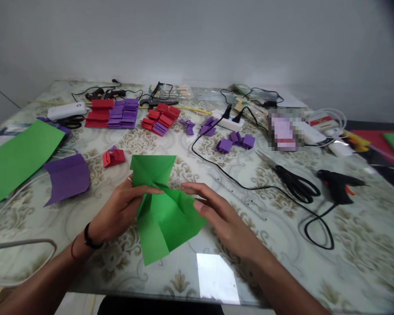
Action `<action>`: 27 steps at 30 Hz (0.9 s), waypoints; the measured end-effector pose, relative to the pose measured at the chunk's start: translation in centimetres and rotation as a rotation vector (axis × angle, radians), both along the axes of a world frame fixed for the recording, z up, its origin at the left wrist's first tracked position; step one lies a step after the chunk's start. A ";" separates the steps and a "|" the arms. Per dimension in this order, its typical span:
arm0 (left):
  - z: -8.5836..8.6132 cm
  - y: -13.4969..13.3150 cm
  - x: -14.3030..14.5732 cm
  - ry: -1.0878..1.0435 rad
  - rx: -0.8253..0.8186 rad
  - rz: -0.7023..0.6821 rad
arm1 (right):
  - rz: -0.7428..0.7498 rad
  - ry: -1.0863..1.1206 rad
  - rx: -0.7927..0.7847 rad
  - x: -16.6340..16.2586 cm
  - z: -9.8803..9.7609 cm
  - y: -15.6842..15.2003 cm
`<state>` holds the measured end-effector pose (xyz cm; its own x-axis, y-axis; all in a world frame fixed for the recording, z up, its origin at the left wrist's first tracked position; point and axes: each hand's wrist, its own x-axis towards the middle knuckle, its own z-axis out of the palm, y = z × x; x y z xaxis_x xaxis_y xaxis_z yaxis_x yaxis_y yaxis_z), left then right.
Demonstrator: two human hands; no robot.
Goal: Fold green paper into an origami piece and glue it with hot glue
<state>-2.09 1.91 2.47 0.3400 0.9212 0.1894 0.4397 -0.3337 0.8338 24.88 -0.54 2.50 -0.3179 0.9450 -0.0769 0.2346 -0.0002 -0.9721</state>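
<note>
Patterned table [118,280] before grey wall [197,43]. Folded green paper [154,221] near 6 o'clock: left hand [118,210] pinches its 9 o'clock side; right hand [226,221] at 3 o'clock edge, cannot tell if gripping. Uneven pull could tear paper; slack left grip could open creases.

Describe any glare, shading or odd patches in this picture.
Head view: bright glare whitens the shiny floral tabletop near its front edge; coarse pixel blocks obscure a lilac rectangular object; the top right corner darkens; the creased green paper shows lighter and darker faces.
</note>
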 end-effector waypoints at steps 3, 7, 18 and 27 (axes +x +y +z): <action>-0.1 0.1 -0.4 0.018 -0.054 -0.092 | 0.034 -0.033 0.038 0.2 -0.1 0.0; 0.3 0.3 -0.7 0.026 -0.162 -0.200 | 0.074 -0.053 0.133 0.4 0.0 0.2; 0.2 0.5 -1.1 -0.050 -0.368 -0.172 | 0.522 0.095 0.154 2.5 0.0 1.2; -0.9 0.2 -0.9 -0.385 -0.667 -0.161 | 0.402 -0.034 0.274 1.2 -0.3 0.3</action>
<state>-3.04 2.09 1.56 0.5014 0.8270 -0.2543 0.0676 0.2555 0.9644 26.06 -0.24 2.25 -0.6634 0.7350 0.1407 0.1953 0.3516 -0.9156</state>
